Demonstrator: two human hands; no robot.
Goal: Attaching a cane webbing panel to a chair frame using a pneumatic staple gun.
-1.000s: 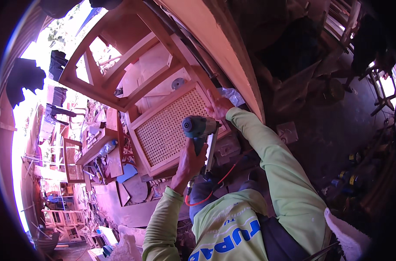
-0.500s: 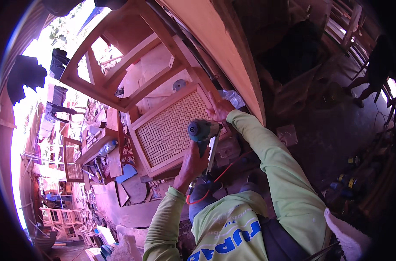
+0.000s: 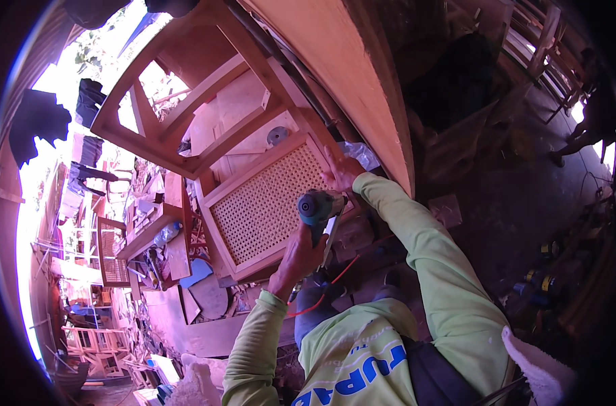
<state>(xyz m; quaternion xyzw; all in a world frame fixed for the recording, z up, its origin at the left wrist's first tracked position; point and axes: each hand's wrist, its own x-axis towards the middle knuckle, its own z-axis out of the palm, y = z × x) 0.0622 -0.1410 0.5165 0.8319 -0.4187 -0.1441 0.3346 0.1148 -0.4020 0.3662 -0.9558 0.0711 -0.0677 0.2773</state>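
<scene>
A wooden chair frame point(image 3: 216, 150) lies tilted ahead of me, with a woven cane panel point(image 3: 270, 206) set in its nearer part. My left hand point(image 3: 300, 256) is closed round the handle of an air nail gun point(image 3: 314, 205). The gun's nose reaches toward the frame's right-hand rail, close to my other hand; whether it touches the wood I cannot tell. An orange air hose point(image 3: 340, 279) trails below the gun. My right hand point(image 3: 345, 170) grips the right rail of the cane section, one finger stretched along the wood.
A large curved wooden panel point(image 3: 362, 88) rises just right of the frame. A metal disc point(image 3: 278, 135) lies behind the cane section. At left are another cane panel point(image 3: 111, 252), a plastic bottle point(image 3: 167, 234) and wood scraps. Yellow-and-black tools point(image 3: 544, 281) lie at far right.
The nail gun and my left hand have shifted slightly right and nearer to me. The hose has swung a little. My right hand keeps its place on the rail.
</scene>
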